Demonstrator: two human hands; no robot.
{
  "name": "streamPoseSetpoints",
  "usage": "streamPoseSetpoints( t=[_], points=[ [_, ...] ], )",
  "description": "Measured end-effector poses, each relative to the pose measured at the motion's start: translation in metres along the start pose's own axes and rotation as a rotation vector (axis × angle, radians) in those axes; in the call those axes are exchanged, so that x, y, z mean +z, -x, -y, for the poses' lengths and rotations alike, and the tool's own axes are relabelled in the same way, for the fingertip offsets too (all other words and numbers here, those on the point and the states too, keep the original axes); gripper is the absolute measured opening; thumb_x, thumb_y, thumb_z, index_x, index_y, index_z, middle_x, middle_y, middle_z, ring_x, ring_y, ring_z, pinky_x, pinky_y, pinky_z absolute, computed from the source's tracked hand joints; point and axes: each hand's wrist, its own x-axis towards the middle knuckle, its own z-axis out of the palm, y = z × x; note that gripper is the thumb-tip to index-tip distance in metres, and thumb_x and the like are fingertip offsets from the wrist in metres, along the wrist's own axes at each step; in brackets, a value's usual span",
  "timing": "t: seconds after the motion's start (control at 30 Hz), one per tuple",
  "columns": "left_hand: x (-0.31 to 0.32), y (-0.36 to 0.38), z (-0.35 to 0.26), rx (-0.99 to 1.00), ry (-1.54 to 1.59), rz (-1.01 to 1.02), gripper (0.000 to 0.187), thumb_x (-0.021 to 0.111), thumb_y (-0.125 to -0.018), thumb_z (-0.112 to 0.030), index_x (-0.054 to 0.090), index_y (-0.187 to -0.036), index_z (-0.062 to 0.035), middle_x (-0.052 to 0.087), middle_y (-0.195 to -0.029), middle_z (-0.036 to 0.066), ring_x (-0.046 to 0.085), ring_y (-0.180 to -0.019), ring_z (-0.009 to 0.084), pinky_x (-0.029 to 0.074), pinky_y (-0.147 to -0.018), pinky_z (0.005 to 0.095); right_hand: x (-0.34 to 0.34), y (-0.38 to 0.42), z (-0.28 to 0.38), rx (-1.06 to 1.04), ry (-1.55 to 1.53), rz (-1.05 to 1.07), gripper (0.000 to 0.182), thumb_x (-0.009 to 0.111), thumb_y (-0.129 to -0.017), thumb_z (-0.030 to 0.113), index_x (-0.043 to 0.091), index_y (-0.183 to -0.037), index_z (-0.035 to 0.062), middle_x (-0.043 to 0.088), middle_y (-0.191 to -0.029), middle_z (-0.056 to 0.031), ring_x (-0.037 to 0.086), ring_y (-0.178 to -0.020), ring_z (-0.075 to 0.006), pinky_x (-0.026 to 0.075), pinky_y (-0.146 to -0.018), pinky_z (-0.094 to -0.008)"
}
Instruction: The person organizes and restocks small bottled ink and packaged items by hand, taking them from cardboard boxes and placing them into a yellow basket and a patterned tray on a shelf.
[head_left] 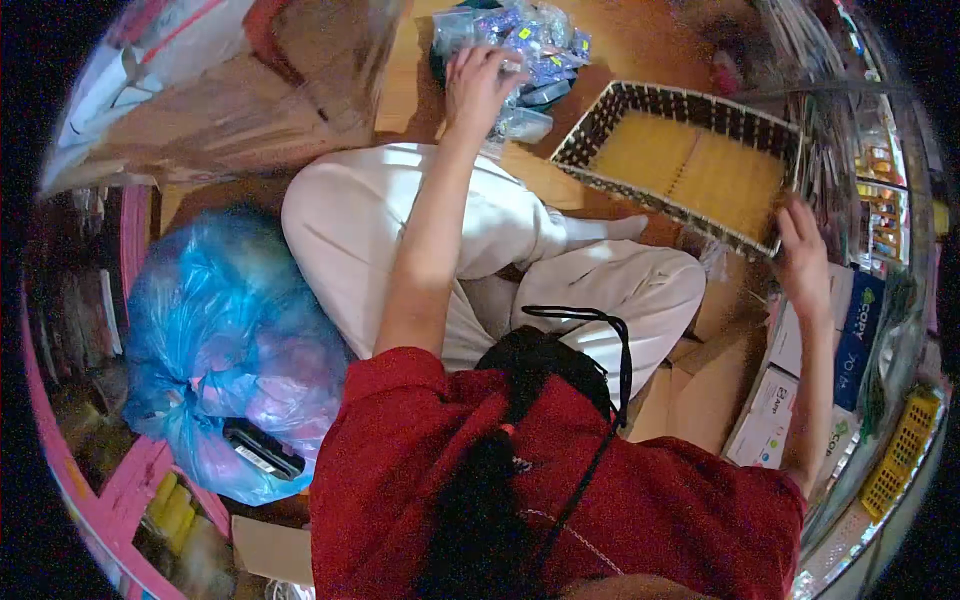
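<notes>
My left hand is over a pile of small plastic packets at the top middle. Its fingers are bent together, with a small pale thing at the fingertips that is too small to name. My right hand is closed on the near right corner of a woven basket. Dark and white strands form the basket's walls, and its bottom is yellowish. The basket lies tilted toward me, with nothing visible inside. A small clear box lies at the near edge of the packets, beside my left wrist.
A knotted blue plastic bag, full, stands to my left with a black item against it. Paper boxes and a yellow basket stand on my right. Cardboard lies on the wooden floor by my crossed legs.
</notes>
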Motion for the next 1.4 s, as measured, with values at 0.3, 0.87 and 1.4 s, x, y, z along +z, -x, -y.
streamPoseSetpoints(
  t=[0.3, 0.87, 1.4],
  points=[
    [0.014, 0.026, -0.018, 0.322, -0.265, 0.452, 0.033, 0.066, -0.067, -0.032, 0.063, -0.095, -0.0165, 0.051, -0.101, 0.000, 0.043, -0.103, 0.0194, 0.025, -0.095, 0.0419, 0.128, 0.068, 0.020, 0.188, -0.415, -0.030, 0.043, 0.053, -0.069, -0.003, 0.043, -0.111, -0.0016, 0.045, -0.118, -0.0201, 0.042, -0.111, -0.0368, 0.038, -0.093, -0.0392],
    [0.017, 0.031, -0.018, 0.187, -0.245, 0.497, 0.028, 0.065, -0.069, -0.019, 0.058, -0.096, -0.0128, 0.057, -0.094, 0.004, 0.045, -0.102, 0.0219, 0.026, -0.094, 0.0410, 0.254, 0.004, 0.001, 0.401, -0.717, 0.341, 0.033, 0.039, -0.087, 0.021, 0.048, -0.113, 0.0020, 0.044, -0.122, -0.0180, 0.045, -0.111, -0.0329, 0.037, -0.093, -0.0358],
    [-0.008, 0.031, -0.054, -0.361, 0.427, 0.545, 0.030, 0.065, -0.075, -0.011, 0.055, -0.103, -0.0036, 0.061, -0.097, 0.011, 0.059, -0.088, 0.0184, 0.046, -0.077, 0.0309, 0.191, -0.024, 0.131, 0.437, -1.007, -0.265, 0.040, 0.053, -0.083, 0.021, 0.044, -0.115, -0.0010, 0.051, -0.107, -0.0233, 0.049, -0.102, -0.0363, 0.038, -0.089, -0.0409]
  ],
)
